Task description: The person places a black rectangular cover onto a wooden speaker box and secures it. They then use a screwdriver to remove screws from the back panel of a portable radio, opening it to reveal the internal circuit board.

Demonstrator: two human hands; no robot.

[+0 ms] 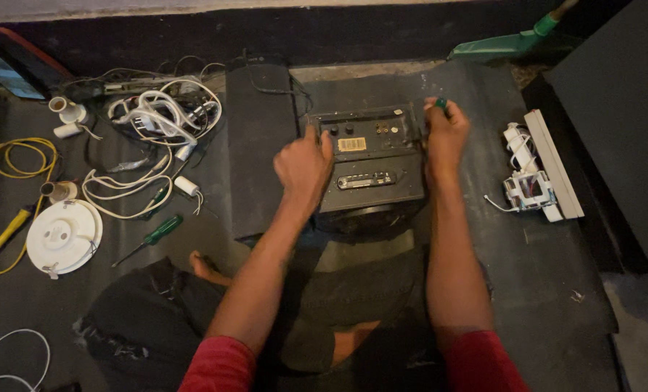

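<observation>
We sit on the floor (541, 290) with a black speaker box (371, 167) between our two hands, its control panel with knobs and a small display facing up. Our left hand (303, 170) rests curled on the box's left edge, thumb laid across the top of the panel, steadying it; the fingers are folded and hold nothing apart from the box itself. Our right hand (446, 134) sits at the box's upper right corner, fingers pinched shut around the green handle of a small tool (440, 104); the rest of the tool is hidden by the hand, so we cannot tell its kind.

Left of our left hand lies a green-handled screwdriver (153, 236), and beyond it a round white lamp fitting (64, 236) and a tangle of white cables (157, 123). Further left a yellow wire (15, 156) loops beside a yellow-handled tool (6, 234). Right of our right hand, well apart from it, a white plastic assembly (541, 170) lies on the floor. Past that hand, a green dustpan (502, 45) rests by the wall.
</observation>
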